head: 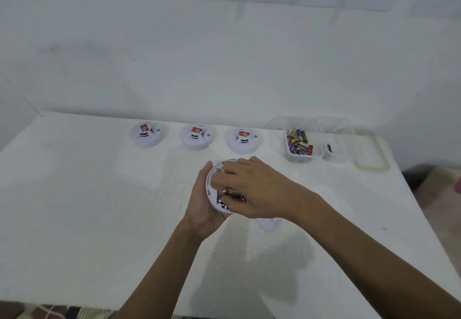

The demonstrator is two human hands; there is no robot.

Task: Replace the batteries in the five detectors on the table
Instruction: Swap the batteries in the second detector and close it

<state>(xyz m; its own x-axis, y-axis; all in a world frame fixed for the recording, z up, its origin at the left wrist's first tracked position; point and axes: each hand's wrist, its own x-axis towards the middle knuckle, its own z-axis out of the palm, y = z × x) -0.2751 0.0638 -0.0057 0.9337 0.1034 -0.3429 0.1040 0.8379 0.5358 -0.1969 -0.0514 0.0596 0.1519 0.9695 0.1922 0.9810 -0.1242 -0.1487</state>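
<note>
Detector [211,195] lies back-up, gripped from the left by the left hand [199,206]; right hand [254,189] pinches its batteries [232,191], lying crosswise.

Matt white plastic detector [214,189], clear plastic tub [303,157], scuffed matt table [99,206].

open detector [211,195]: white, back up, in my left hand [199,209], mid-table | batteries [233,194]: two inside it, pinched by my right hand [254,189] | left detector [147,135], middle detector [197,136], right detector [243,138]: upright, red-stickered, along far edge | loose batteries [299,141]: in tub [299,157], far right corner
</note>
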